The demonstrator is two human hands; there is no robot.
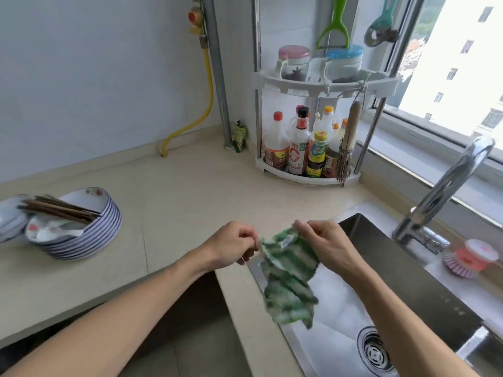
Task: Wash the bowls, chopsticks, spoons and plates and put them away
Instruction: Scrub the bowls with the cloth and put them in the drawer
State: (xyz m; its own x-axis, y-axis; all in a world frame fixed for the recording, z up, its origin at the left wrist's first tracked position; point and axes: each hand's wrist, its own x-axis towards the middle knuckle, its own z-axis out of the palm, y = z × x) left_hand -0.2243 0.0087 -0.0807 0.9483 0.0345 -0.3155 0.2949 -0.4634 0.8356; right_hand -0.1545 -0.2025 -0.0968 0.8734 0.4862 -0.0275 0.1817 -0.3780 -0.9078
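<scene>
Both hands, left [231, 247] and right [328, 244], pinch a green cloth [288, 278] over the sink [402, 270]; stacked plates [89, 235], seemingly unwashed, sit on the bench [177, 202].

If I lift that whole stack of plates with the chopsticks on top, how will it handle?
The stack of plates looks ceramic and many deep, so probably heavy and breakable. The chopsticks lie loose across the top and would likely roll or slide off if it tilts. The spoons inside may shift too.
</scene>
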